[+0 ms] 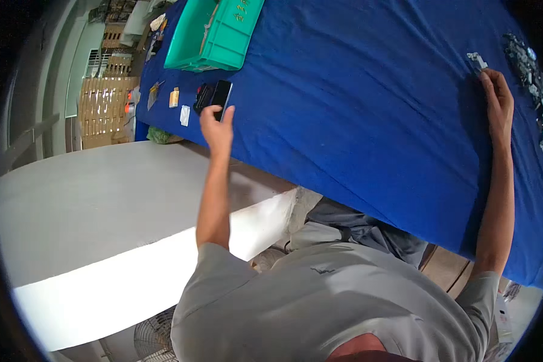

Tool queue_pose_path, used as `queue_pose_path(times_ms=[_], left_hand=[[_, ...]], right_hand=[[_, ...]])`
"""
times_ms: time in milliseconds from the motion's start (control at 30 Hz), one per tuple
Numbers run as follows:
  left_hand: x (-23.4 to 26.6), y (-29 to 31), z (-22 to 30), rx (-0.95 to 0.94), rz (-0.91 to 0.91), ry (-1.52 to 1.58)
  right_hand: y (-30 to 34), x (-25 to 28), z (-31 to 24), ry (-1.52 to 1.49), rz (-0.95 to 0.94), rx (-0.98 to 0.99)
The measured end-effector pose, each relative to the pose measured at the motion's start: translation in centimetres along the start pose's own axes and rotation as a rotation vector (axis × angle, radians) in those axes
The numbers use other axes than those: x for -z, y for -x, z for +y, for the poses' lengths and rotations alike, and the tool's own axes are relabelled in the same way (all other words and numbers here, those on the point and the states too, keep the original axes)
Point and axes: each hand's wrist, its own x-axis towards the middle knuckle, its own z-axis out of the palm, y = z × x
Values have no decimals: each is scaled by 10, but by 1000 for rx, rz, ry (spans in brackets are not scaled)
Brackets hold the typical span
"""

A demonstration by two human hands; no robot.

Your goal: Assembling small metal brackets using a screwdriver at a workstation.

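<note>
My left hand (216, 129) is closed around the lower end of a black-screened smartphone (222, 95), at the left side of the blue-covered table. A black object (203, 96) lies right beside the phone; its kind is hard to make out. Far to the right, my right hand (499, 104) is stretched out over the cloth, fingertips together on a small pale grey piece (476, 60). That piece looks like a little plastic or metal part, too small to name.
A green plastic crate (226, 36) stands beyond my left hand. Many small grey parts (531, 81) lie heaped at the right edge. An orange-and-white small box (174, 97) and a white packet (184, 116) rest near the table's left end. A pale ledge (102, 205) adjoins the table.
</note>
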Motion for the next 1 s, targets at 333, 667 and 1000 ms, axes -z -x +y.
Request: queue_pose_path(times_ms=[333,667,1000], left_hand=[[1,-48,-65,44,-180,-149],[4,-42,-47,101,-147,-175],[-108,26,285,-157,-260,1025]], right_hand=[[7,-6,-10,17,28,-7],[7,-11,-13,-27,19,36],[8,-15,-15,-15,101,152]])
